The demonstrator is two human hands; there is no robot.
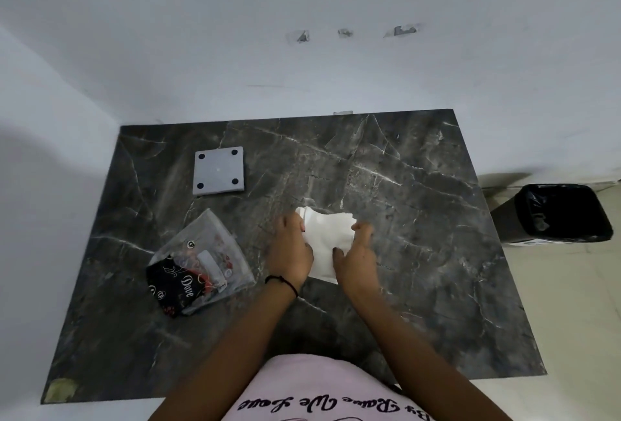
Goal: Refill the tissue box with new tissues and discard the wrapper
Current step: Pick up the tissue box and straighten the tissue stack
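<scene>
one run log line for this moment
both hands gripping tissue stack | wrapper emptied, left of stack | bin off table

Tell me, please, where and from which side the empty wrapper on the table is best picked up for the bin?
Judging by its pose, take the wrapper at its clear, open far corner, coming from above with the left hand. It lies flat and crumpled left of the tissue stack, and that raised, loose film looks easiest to pinch.
</scene>
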